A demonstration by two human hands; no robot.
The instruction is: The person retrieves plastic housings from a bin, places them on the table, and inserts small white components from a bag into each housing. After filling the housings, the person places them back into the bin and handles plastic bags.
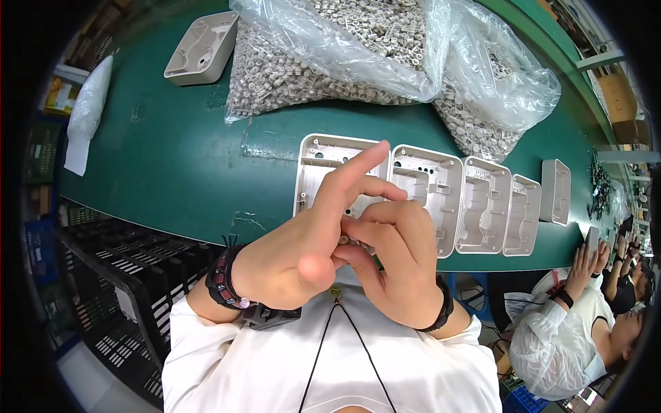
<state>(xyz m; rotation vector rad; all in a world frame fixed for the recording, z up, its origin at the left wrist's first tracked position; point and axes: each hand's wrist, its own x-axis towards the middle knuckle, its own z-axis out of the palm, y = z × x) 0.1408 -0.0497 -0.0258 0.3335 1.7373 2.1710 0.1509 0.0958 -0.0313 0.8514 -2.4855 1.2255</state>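
My left hand (296,248) is turned side-on over the near table edge, index finger stretched out and the other fingers curved. In its cupped palm lie several small grey plastic parts (346,240), partly hidden. Against that palm, the thumb and fingertips of my right hand (396,265) are closed in a pinch at the small parts; which one they grip is hidden. Just beyond both hands, the nearest off-white plastic housing (308,180) lies with its hollow side up, partly covered by my fingers.
More open housings (449,220) stand in a row rightward; another housing (219,60) lies far left. Large clear bags of small grey parts (296,79) fill the back. A black crate (124,275) stands at left below the green table (165,158). A co-worker (564,337) sits right.
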